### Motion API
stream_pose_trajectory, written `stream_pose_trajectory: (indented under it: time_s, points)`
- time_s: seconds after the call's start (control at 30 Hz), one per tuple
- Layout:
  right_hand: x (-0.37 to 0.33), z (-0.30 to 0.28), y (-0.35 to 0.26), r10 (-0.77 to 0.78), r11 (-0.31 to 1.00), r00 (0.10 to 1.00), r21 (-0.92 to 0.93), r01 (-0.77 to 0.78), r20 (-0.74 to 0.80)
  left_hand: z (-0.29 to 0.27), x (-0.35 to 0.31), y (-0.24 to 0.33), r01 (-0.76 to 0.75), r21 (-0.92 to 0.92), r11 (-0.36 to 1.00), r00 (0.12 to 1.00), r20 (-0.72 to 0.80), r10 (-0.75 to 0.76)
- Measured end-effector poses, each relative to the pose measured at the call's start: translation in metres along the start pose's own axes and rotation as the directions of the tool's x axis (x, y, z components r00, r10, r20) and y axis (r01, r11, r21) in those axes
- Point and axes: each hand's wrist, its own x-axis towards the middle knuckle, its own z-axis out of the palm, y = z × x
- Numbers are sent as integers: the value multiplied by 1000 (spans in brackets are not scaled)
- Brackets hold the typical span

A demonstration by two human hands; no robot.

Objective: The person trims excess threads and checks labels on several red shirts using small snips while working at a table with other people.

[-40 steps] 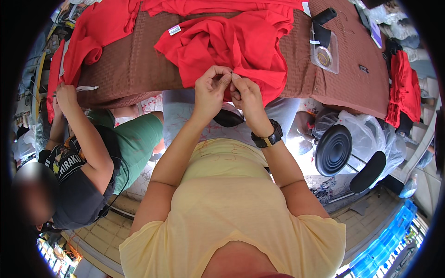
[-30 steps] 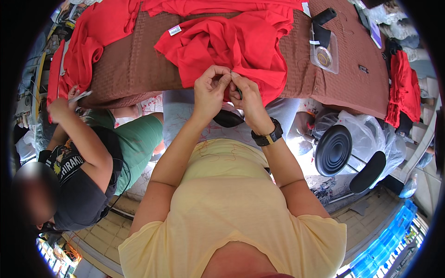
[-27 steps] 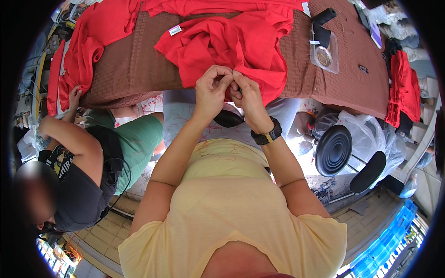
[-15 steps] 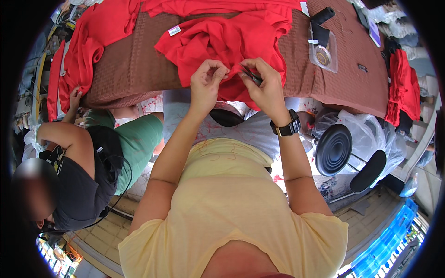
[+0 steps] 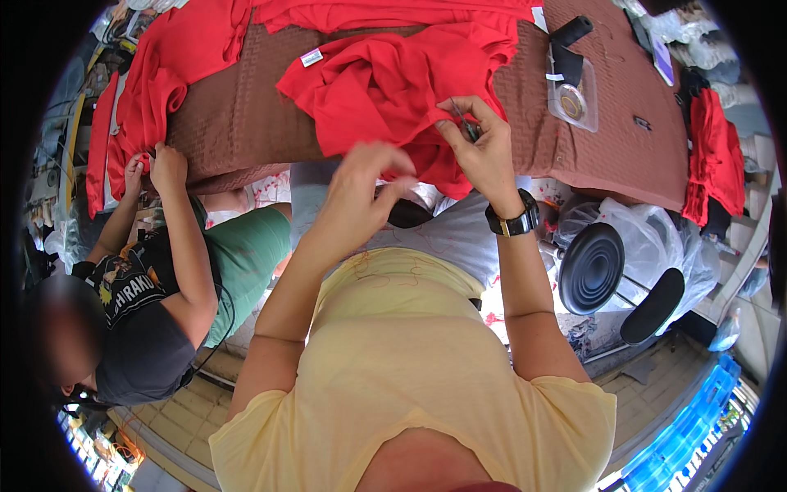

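A crumpled red garment [image 5: 373, 94] with a small white label [image 5: 311, 57] lies before me, its near part hanging over the table edge toward my lap. My right hand [image 5: 488, 156] is closed on small dark thread snips [image 5: 470, 128], at the garment's right side. Its fingertips are close to the red cloth; whether they also pinch it I cannot tell. Just off the near edge of the garment is my left hand [image 5: 361, 184], blurred by motion. Its thumb and fingers look apart, and I see nothing between them.
Brown textured cloth [image 5: 221, 107] covers the table. On its right stand a clear plastic box [image 5: 586, 115] and a black cylindrical object [image 5: 571, 30]. At left a co-worker's hands [image 5: 168, 168] hold other red fabric [image 5: 147, 107]. A black stool [image 5: 592, 268] is at my right.
My left hand has left the cloth and moved nearer to me. My right hand has shifted slightly right with the snips. The co-worker's second hand has come to the red fabric.
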Motion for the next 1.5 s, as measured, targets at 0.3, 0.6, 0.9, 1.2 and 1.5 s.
stream_pose_trajectory:
  time_s: [0.3,0.6,0.9,1.2,1.5]
  points:
    - [8,-16,-5,-137,989,988,-49,140,72,4,61,-22,-281,65,958,864,-418,282]
    - [19,-15,6,70,992,968,88,-94,243,-15,71,-22,-219,188,958,815,-504,285]
    - [12,-1,3,35,992,986,116,-55,165,28,66,-9,-331,171,928,712,-600,365]
    - [6,8,5,33,997,994,65,-39,102,35,71,-38,-289,-163,943,802,-579,146]
    - [-2,10,-7,-126,992,989,22,124,74,-3,68,-26,-334,315,888,791,-419,446]
